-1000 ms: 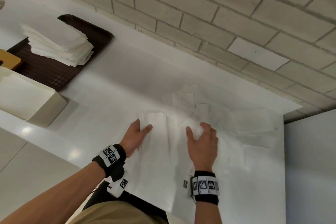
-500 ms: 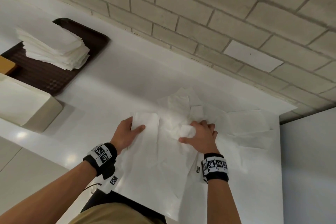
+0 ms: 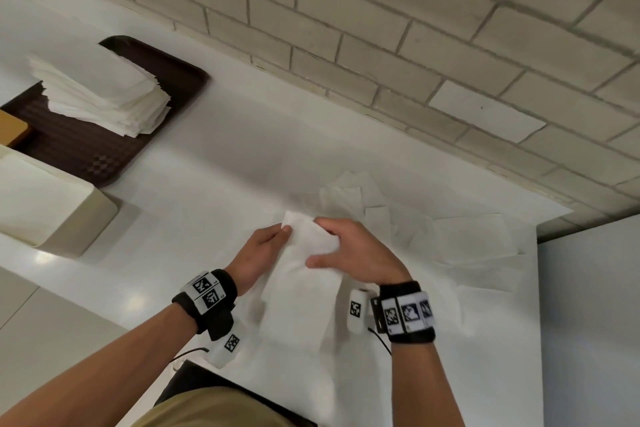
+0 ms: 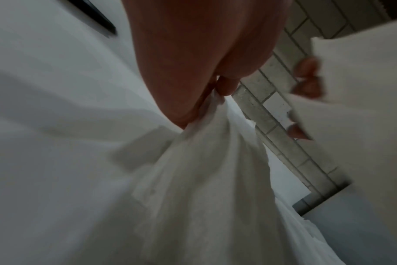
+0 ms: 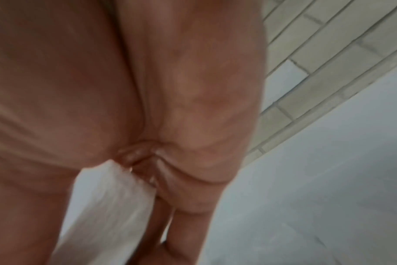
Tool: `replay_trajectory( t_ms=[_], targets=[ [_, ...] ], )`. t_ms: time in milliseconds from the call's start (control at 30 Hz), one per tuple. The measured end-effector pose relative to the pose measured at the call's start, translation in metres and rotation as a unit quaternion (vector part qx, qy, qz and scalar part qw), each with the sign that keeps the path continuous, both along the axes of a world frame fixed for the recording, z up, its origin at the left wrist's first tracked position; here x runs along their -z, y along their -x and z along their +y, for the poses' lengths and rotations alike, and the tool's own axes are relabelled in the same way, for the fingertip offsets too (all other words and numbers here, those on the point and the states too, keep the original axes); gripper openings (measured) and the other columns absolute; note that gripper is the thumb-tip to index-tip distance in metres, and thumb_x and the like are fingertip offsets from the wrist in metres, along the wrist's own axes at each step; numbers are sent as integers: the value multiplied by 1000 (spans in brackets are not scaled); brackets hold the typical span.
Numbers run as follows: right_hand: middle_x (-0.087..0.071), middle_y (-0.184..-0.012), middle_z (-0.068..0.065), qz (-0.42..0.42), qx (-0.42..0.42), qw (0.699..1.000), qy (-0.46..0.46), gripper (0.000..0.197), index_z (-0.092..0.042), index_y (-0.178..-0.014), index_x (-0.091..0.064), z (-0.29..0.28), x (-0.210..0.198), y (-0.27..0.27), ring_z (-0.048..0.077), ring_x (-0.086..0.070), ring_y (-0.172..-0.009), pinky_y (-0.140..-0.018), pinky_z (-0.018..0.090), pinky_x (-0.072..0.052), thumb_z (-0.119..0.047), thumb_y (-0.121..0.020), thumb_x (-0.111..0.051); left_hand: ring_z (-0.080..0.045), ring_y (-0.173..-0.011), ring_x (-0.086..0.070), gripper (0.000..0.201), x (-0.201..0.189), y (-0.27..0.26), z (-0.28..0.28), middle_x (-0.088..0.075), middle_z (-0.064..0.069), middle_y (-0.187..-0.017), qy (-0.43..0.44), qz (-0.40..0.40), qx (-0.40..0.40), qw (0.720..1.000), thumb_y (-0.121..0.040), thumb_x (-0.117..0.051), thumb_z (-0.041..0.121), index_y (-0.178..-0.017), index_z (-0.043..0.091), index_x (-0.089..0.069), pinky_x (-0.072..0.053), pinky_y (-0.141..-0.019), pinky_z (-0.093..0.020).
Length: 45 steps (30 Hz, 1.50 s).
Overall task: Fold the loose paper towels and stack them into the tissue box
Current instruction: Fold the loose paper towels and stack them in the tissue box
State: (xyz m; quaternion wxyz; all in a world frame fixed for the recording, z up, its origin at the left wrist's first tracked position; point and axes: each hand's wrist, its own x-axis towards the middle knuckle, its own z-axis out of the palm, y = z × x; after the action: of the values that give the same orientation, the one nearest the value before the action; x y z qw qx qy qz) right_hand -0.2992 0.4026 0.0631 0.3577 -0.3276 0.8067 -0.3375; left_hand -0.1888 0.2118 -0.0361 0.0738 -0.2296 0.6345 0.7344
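Both hands, left hand (image 3: pixel 265 253) and right hand (image 3: pixel 356 253), pinch one paper towel (image 3: pixel 304 288) lifted over the white tabletop (image 3: pixel 214 184), loose towels (image 3: pixel 460 239) just beyond, folded stack (image 3: pixel 100 94) on a brown tray (image 3: pixel 86 152) and tissue box (image 3: pixel 52 204) far left.

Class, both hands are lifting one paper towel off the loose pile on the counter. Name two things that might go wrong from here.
1. The left hand and right hand each pinch the thin towel; pulling apart may tear it.
2. It hangs crumpled over the loose pile, so it may drag other sheets along, possibly toward the counter edge.
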Motion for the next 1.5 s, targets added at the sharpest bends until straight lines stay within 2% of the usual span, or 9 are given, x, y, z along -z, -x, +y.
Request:
replay_trajectory(
  t_ms=[200, 300, 400, 567, 733, 900, 1167, 1333, 1500],
  targets=[
    [-74, -90, -12, 88, 53, 995, -20, 16, -22, -101, -72, -19, 37, 23, 8, -69, -85, -77, 29, -48, -23, -91, -84, -18, -76, -62, 45, 6, 2, -8, -70, 2, -80, 166, -5, -69, 984, -114, -47, 42, -92, 8, -67, -50, -75, -39],
    [-63, -70, -22, 97, 52, 994, 11, 21, -35, -84, -68, -11, 11, 23, -2, -60, -71, -70, 15, -38, -24, -95, -82, -13, -65, -38, 49, -10, 0, -29, -46, 2, -70, 283, 69, -140, 946, -115, -42, 44, -84, 7, -47, -37, -65, -39],
    [-60, -65, -15, 79, -47, 996, 4, 20, -35, -81, -71, -13, -33, 17, 7, -56, -60, -62, 16, -38, -29, -97, -81, -14, -70, -43, 47, -43, 3, -46, -52, -17, -77, 296, 136, -146, 934, -116, -42, 44, -89, 6, -50, -41, -64, -42],
    [-73, -89, -14, 155, -63, 983, 76, 11, -26, -102, -72, -48, -73, 25, -3, -64, -77, -72, 13, -42, -31, -98, -80, -17, -79, -54, 41, -88, 21, -51, -61, -12, -85, 196, 199, -107, 954, -116, -45, 38, -101, 3, -62, -45, -71, -37],
    [-62, -95, -14, 225, -15, 971, 80, 19, -26, -107, -72, -78, -57, 45, 15, -59, -100, -87, 33, -45, -45, -103, -69, -18, -87, -67, 33, -101, 25, -45, -72, -11, -97, 102, 195, -95, 971, -117, -40, 14, -112, -2, -69, -55, -77, -28],
    [-69, -110, -5, 229, 28, 971, 67, 28, -24, -116, -71, -90, -37, 46, 21, -59, -111, -95, 39, -47, -48, -108, -60, -15, -89, -70, 42, -99, 18, -40, -76, -2, -97, 36, 177, -143, 973, -118, -36, 31, -107, 17, -74, -54, -80, -30],
    [-57, -122, -8, 162, 171, 970, 59, 42, -36, -129, -49, -98, 13, 25, 20, -57, -117, -101, 44, -53, -58, -99, -67, -17, -103, -77, 20, -72, 6, -64, -79, 4, -116, 181, 155, -229, 944, -109, -64, 29, -127, 21, -68, -63, -89, -44],
    [-31, -166, -10, 81, -128, 985, -87, 70, -58, -138, -51, -70, 66, -5, 18, -19, -158, -128, 52, -23, -70, -77, -82, -24, -102, -75, 19, -49, -20, -100, -78, 3, -115, 216, 88, -279, 932, -108, -63, 38, -119, 24, -67, -62, -90, -57],
    [-35, -155, -15, 152, -117, 979, -74, 72, -47, -144, -52, -57, 84, -12, 10, -24, -149, -124, 43, -30, -57, -80, -84, -24, -104, -75, 20, -32, -40, -109, -77, 4, -115, 214, 59, -297, 929, -109, -62, 38, -122, 24, -67, -62, -92, -57]
  ],
)
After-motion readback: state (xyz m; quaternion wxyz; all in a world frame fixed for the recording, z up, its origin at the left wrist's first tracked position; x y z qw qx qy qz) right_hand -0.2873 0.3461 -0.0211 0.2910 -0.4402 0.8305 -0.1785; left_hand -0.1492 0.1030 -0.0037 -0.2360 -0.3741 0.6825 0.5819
